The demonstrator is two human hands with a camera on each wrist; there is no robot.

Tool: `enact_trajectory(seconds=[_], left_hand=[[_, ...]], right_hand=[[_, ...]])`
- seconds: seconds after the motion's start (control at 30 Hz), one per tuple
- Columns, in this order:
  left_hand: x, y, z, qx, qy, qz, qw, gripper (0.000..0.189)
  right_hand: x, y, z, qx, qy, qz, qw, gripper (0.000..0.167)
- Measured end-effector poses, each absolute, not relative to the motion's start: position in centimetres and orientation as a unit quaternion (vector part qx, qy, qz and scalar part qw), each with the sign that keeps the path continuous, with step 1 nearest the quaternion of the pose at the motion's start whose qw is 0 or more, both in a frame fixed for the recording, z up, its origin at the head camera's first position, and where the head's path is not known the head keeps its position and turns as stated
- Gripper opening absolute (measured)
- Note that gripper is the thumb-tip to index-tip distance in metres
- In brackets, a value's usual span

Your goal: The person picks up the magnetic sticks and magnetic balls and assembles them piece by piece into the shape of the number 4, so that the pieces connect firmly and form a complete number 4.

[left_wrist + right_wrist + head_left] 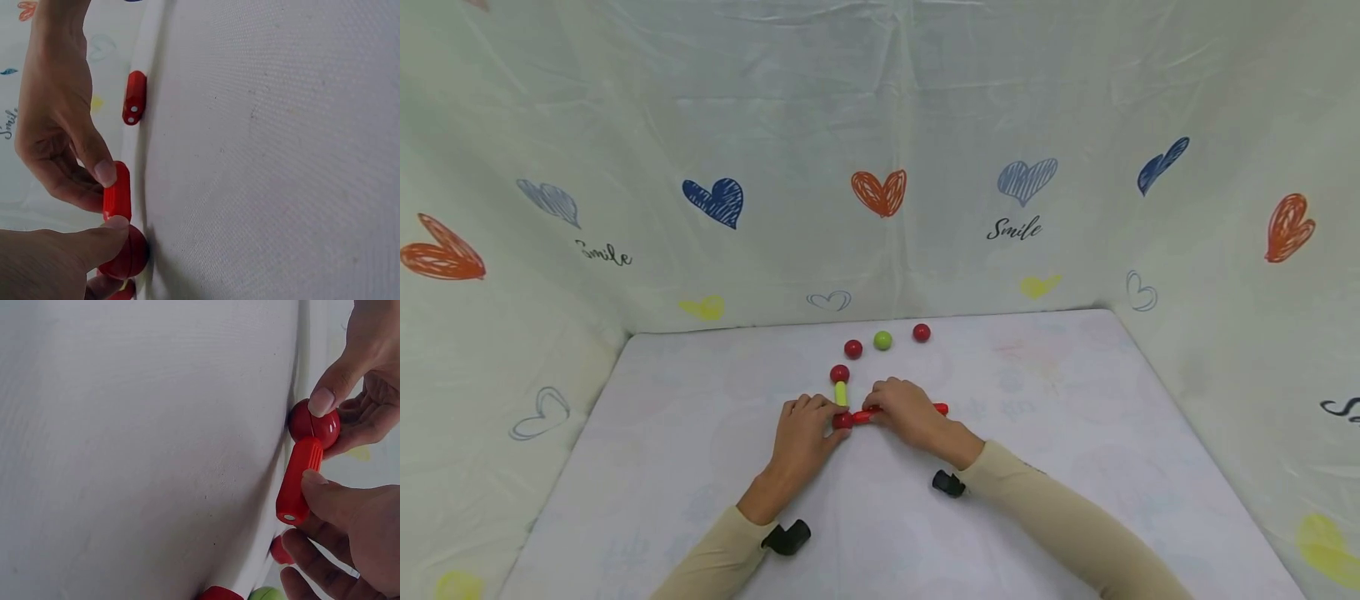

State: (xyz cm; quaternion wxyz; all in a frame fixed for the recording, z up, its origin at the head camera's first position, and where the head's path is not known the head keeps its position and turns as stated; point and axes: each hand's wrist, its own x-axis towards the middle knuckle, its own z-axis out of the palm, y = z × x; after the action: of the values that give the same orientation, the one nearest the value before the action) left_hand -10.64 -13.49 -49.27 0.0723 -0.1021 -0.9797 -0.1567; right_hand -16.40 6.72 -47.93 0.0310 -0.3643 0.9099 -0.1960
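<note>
My left hand pinches a glossy red ball between thumb and fingers. My right hand holds a short, ribbed red rod with a silvery dot on its end face. The rod's other end meets the ball in both wrist views. A yellow-green rod runs from that ball to a second red ball farther back. Another red rod lies on the table beyond my right hand, partly hidden by it in the head view.
Behind the hands lie a red ball, a green ball and another red ball. The white table meets a cloth backdrop printed with hearts. Black wrist mounts sit on both sleeves.
</note>
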Motion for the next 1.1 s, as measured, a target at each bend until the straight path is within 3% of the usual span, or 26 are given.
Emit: enact_trajectory(seconds=[0.33, 0.83, 1.1], left_hand=[[-10.6, -13.5, -49.0, -0.097, -0.980, -0.160, 0.070, 0.037], [-10.6, -13.2, -48.7, -0.086, -0.981, -0.161, 0.066, 0.037], [-10.6, -13.2, -48.9, -0.089, -0.981, -0.162, 0.063, 0.036]], right_hand=[[-17.1, 7.5, -47.3, -0.346, 0.916, -0.202, 0.023, 0.022], [-22.6, 11.8, -46.7, -0.252, 0.955, -0.153, -0.040, 0.044], [-24.7, 12.7, -47.1, -0.212, 0.968, -0.134, -0.014, 0.049]])
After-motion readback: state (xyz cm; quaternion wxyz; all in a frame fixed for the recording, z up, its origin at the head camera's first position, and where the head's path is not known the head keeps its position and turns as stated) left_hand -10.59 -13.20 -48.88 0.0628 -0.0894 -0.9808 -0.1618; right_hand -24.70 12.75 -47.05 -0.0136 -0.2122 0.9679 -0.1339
